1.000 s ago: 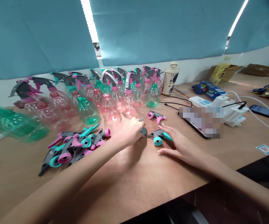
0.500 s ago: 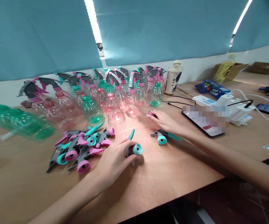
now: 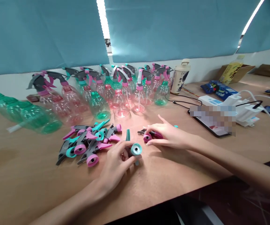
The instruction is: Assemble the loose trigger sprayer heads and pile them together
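Observation:
My left hand (image 3: pixel 116 157) grips a grey-and-turquoise spray trigger head (image 3: pixel 136 149), its round collar facing me and its lever pointing up. To the right, my right hand (image 3: pixel 169 134) has its fingers around a pink-and-grey trigger head (image 3: pixel 147 137) close to the tabletop. Behind that hand, a turquoise tip (image 3: pixel 176 126) of another trigger head peeks out; the rest is hidden. Left of my left hand lies a pile of loose trigger heads (image 3: pixel 88 142) in grey, pink and turquoise.
Clear pink bottles (image 3: pixel 121 106) and green bottles (image 3: pixel 99 107), several with trigger heads on, stand along the back. Green bottles (image 3: pixel 38 118) lie at left. A beige tumbler (image 3: pixel 180 76), a phone (image 3: pixel 209 125), chargers (image 3: pixel 244 114) and cables are on the right.
My right hand has come nearer to me with the pink-and-grey trigger head, now covering most of the turquoise one that lay there. My left hand keeps its hold. The view has shifted slightly left.

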Action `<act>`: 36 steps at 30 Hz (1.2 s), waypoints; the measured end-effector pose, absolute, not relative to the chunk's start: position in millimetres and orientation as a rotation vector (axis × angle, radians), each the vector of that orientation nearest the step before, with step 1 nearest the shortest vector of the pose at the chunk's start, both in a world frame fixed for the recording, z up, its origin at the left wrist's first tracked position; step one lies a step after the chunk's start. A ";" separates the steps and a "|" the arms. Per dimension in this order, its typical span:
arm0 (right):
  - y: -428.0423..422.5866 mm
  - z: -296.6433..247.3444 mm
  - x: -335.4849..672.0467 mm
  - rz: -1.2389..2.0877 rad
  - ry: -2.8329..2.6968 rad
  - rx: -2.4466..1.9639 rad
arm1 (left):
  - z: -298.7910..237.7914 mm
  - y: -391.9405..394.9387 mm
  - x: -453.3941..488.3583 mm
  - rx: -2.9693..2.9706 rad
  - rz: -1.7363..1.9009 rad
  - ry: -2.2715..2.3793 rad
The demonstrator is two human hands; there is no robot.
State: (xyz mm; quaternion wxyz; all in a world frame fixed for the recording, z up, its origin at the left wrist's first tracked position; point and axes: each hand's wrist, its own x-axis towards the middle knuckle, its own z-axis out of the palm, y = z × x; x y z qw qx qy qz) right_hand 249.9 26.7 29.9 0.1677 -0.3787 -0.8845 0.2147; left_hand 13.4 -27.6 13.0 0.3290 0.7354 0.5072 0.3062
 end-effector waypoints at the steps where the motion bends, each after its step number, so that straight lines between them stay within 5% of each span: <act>1: 26.4 29.3 251.7 0.599 -2.510 -1.072 | 13.3 -27.3 14.7 1.913 0.812 1.312; 14: -2.7 -1.4 264.2 -0.048 -2.251 -1.587 | 15.2 -26.7 16.6 1.925 0.905 1.186; 28: 5.7 10.9 244.5 0.236 -2.342 -1.559 | 13.6 -25.1 17.2 1.674 0.859 1.150; 36: 27.9 18.6 249.6 0.126 -2.365 -1.400 | 8.4 -22.1 16.4 1.626 0.873 1.156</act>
